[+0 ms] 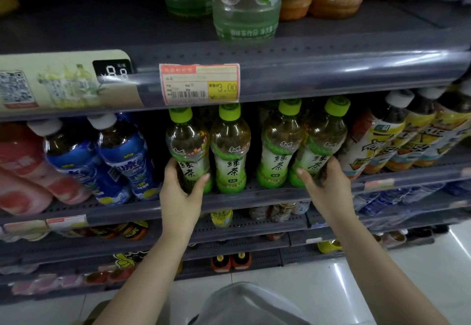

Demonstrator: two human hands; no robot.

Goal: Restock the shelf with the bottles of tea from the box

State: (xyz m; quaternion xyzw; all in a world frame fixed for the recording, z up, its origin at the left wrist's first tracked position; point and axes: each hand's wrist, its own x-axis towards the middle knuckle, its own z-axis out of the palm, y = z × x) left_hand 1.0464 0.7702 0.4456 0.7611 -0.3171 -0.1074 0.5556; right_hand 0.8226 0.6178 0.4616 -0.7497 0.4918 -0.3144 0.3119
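Nearest, our left hand [181, 192] wrapped the label waist of the leftmost green tea bottle [190, 150]; our right hand [325, 184] clasped the rightmost green tea bottle [318, 144] likewise. All four stood upright at the shelf [254, 197] front edge. We judged them full, fairly heavy, smooth-walled and slippery; the pinched waist offered the best hold. Ribbed lime caps [230, 112] topped the clear plastic.

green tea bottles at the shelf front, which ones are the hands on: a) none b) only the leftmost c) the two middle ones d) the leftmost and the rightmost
d: the left hand wraps the leftmost green tea bottle and the right hand wraps the rightmost green tea bottle, while the two middle bottles stand untouched.
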